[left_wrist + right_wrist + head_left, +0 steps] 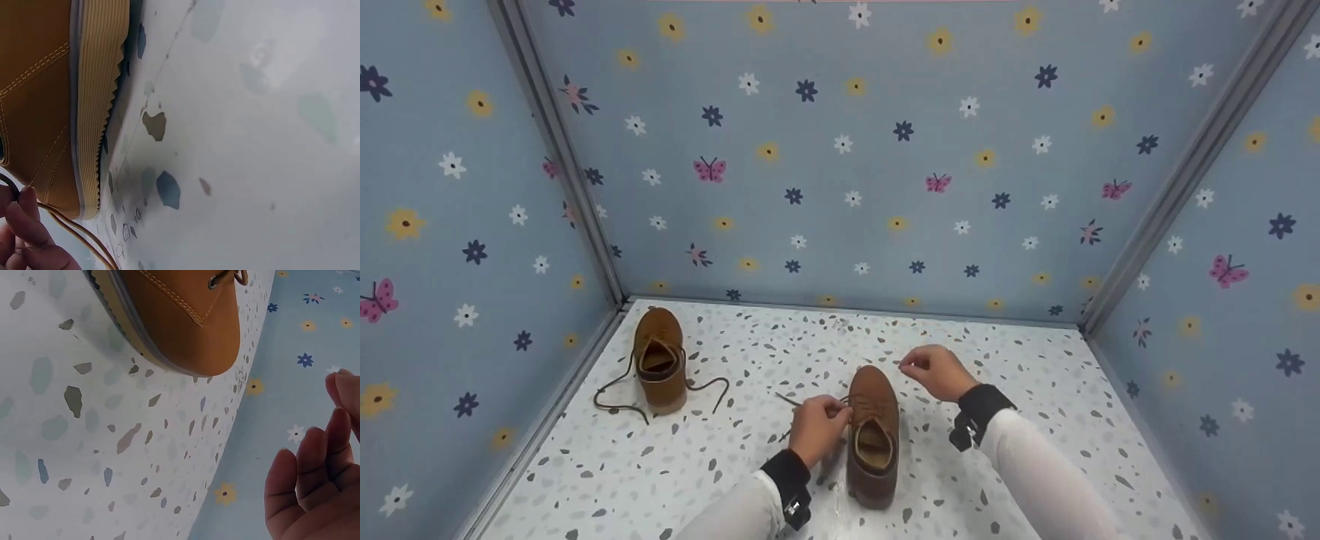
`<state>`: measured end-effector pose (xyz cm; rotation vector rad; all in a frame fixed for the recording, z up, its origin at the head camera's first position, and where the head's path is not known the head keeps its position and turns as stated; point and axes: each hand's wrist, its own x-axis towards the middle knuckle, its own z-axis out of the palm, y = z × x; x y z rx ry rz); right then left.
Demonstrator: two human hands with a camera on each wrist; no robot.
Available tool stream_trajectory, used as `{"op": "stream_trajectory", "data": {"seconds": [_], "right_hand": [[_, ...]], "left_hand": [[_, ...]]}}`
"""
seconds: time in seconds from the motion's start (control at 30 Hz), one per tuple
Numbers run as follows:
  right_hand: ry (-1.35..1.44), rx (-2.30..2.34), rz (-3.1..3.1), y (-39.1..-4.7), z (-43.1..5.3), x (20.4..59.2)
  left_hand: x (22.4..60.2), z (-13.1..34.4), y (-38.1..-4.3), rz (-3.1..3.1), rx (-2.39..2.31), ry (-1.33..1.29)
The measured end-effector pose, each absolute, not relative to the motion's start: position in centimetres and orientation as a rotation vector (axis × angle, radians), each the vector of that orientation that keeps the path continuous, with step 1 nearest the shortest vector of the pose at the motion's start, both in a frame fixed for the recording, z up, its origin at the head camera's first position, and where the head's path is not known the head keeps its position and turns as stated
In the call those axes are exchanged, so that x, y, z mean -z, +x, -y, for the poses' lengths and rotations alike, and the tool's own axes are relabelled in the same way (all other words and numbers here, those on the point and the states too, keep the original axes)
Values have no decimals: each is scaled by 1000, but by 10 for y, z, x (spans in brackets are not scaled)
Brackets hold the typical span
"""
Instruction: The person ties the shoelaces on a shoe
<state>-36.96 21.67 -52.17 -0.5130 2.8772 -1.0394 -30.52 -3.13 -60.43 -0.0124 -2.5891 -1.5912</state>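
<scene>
Shoe (873, 386), brown, low lace-up. Location: upright on its sole on the speckled worktop (960, 491), between the two grips, toe pointing away from the person.

Handling (judged): light to moderate in weight; upper firm but yielding, sole stiffer and unlikely to slip; not fragile. To lift or steady, best taken at the heel or round the sides. Lace (94, 238): thin, limp, easily lost from the fingers; best pinched near its free end, with the shoe braced if pulled hard, since a tug could drag or tip it.

Left grip (817, 429): pinching the lace between thumb and fingertips beside the shoe's left flank. Right grip (939, 373): held just off the toe's right side, thumb and forefinger drawn together, remaining fingers curled; whether a lace end lies between them cannot be told.

Appearance: smooth, leather-like upper; rounded, plain toe; pale double stitching (172, 297); metal eyelet (212, 282); round brown cord; tan ribbed sole (101, 67) with serrated lower edge and grey strip above; lighter insole (874, 454).

Companion: second shoe (664, 390), matching, well apart to the left, laces spread loose.
</scene>
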Motion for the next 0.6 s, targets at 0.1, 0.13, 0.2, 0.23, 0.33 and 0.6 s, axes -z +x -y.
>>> {"op": "stream_trajectory", "data": {"seconds": [0.1,0.13,0.2,0.23,0.33,0.6], "right_hand": [[-626,1000,-2819,-363,-212,528],[-673,984,-2801,-361,-210,530],[-754,956,-2765,-356,-205,534],[-797,943,-2750,-354,-202,535],[-888,922,-2711,-348,-194,538],[-1081,828,-2645,-338,-180,546]], "left_hand": [[605,32,-306,2594,1592,-3],[604,33,-306,2592,1591,-5],[604,33,-307,2599,1597,11],[604,34,-307,2601,1601,20],[604,35,-309,2606,1616,44],[602,37,-311,2613,1649,63]]}}
